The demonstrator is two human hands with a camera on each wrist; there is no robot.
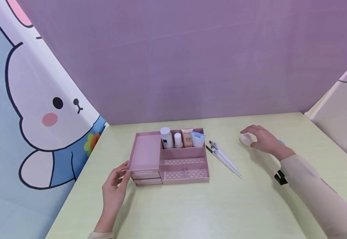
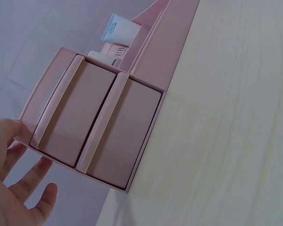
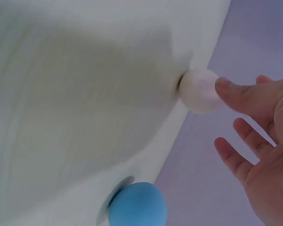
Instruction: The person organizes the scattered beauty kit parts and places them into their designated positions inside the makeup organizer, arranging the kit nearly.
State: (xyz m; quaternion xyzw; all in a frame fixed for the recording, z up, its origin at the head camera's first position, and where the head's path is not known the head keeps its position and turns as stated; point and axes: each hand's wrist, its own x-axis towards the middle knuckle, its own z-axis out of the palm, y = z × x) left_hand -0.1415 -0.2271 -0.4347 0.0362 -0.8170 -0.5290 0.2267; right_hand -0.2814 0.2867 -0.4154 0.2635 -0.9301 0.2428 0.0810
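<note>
A pink makeup organizer (image 1: pixel 144 151) stands on the table, two closed drawers (image 2: pixel 75 108) at its front left. My left hand (image 1: pixel 115 186) rests lightly at its front left corner, fingertips (image 2: pixel 12 128) on the edge and the other fingers spread. To the right, my right hand (image 1: pixel 264 141) is over a pale pinkish-white makeup sponge (image 1: pixel 246 139), fingers loosely extended around it. In the right wrist view the thumb overlaps the edge of that sponge (image 3: pixel 200 92), which sits close against the table. A blue rounded sponge (image 3: pixel 137 207) is nearby, mostly hidden behind the hand in the head view.
The organizer's back compartment has a white bottle (image 1: pixel 167 141), a smaller white-capped bottle (image 1: pixel 178 141), a BB cream box (image 1: pixel 187 138) and a light blue tube (image 1: pixel 198 139). Several makeup brushes (image 1: pixel 223 157) lie to its right. A black object (image 1: pixel 280 178) shows beside the right sleeve.
</note>
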